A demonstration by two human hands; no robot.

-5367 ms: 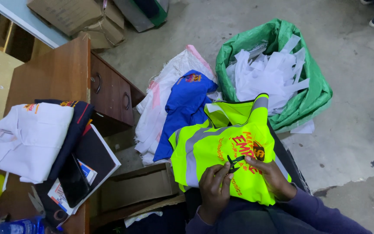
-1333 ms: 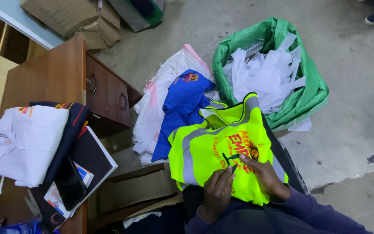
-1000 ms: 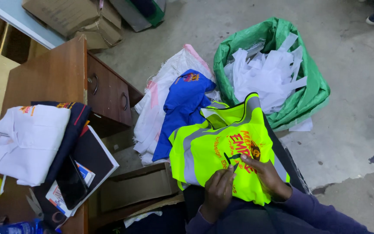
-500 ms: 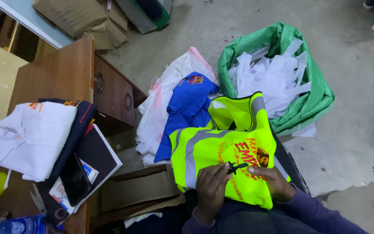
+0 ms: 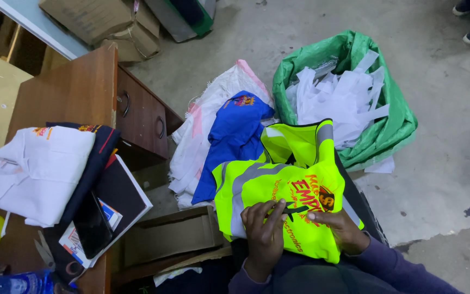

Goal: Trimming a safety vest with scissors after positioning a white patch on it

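shifted slightly lower on the hi-vis vest (image 5: 278,185), both hands (image 5: 300,220) pinching a small dark tool (image 5: 292,208) at the print, risking a snagged fabric.

Cool, even light falls from overhead, bright on the concrete floor (image 5: 441,163) and fading to near black under the wooden desk (image 5: 72,92) and along the picture's bottom edge. The fluorescent yellow vest (image 5: 278,185) glows almost overexposed. Focus is sharp centrally, with wide-angle bending and slight softness toward the corners.
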